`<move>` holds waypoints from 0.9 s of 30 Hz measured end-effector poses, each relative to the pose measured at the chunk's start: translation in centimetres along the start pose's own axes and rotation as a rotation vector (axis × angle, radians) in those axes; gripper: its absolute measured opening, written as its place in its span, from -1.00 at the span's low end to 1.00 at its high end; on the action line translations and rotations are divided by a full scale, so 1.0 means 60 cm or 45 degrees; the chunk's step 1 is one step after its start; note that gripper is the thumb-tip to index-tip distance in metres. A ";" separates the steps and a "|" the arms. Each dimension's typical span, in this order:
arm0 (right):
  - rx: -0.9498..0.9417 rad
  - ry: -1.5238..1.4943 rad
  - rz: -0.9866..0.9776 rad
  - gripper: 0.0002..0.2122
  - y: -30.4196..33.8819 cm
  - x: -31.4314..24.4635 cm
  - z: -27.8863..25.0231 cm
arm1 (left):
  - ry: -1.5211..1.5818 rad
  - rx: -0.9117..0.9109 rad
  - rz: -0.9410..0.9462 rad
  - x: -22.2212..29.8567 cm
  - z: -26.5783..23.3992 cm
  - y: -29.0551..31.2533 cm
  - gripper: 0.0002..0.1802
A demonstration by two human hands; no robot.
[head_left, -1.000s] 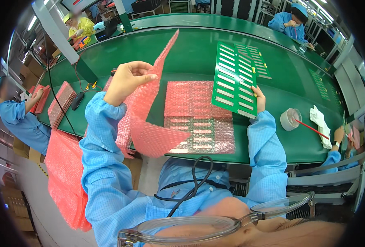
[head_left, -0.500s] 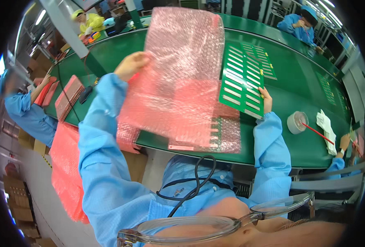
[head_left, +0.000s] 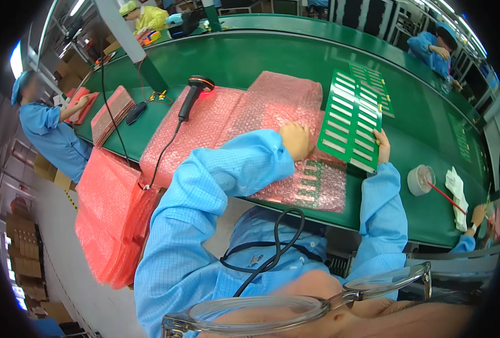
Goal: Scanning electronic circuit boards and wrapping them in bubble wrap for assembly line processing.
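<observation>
My right hand [head_left: 382, 145] grips the lower right edge of a green circuit board panel [head_left: 348, 121] with rows of pale strips, held tilted above the bench. My left hand [head_left: 296, 141] is closed at the near part of a pink bubble-wrap bag [head_left: 284, 93] lying on the bench; its fingertips are hidden against the plastic. Just below that hand, another bubble-wrap bag [head_left: 332, 188] shows a green board through its film. A handheld barcode scanner [head_left: 191, 98] rests on pink bubble wrap [head_left: 165, 127] to the left, its red light glowing.
More green panels [head_left: 374, 84] lie beyond the held one. To the right are a clear tub [head_left: 421, 180] with a red stick and a white cloth [head_left: 457, 191]. Stacked pink bags [head_left: 112, 214] hang off the left edge. Co-workers [head_left: 52, 124] sit around the green bench [head_left: 250, 50].
My left hand has brought the raised bubble-wrap bag down onto the bench and moved right, close to the panel. The scanner has come into sight. My right hand still holds the panel.
</observation>
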State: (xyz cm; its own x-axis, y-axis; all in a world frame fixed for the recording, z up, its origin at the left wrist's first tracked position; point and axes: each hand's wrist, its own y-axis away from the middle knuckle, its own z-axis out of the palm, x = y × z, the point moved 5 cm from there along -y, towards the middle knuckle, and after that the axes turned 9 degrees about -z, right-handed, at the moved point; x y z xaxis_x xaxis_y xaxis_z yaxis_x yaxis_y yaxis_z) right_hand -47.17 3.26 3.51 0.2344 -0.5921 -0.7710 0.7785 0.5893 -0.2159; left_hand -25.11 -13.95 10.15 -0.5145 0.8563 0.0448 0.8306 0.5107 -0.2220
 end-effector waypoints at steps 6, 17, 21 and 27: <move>0.059 -0.088 -0.063 -0.73 -0.004 -0.022 -0.005 | -0.009 -0.303 0.089 -0.040 -0.005 -0.035 -0.65; -0.167 -0.207 0.120 -0.57 0.022 -0.050 0.043 | 0.455 0.139 -0.177 -0.126 -0.086 -0.062 -0.77; -0.241 -0.224 0.133 -0.53 0.044 -0.058 0.084 | 0.396 0.163 0.107 -0.117 -0.142 -0.058 -0.78; -0.396 -0.136 0.217 -0.49 0.054 -0.068 0.122 | 0.494 -0.193 0.289 -0.137 -0.038 -0.060 -0.76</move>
State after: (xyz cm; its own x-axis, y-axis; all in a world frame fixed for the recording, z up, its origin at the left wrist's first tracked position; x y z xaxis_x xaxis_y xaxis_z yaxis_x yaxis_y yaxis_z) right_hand -41.31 3.55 10.34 0.4180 -0.5153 -0.7481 0.5127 0.8137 -0.2739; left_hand -23.40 -22.65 12.83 -0.2231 0.8983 0.3786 0.9494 0.2884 -0.1247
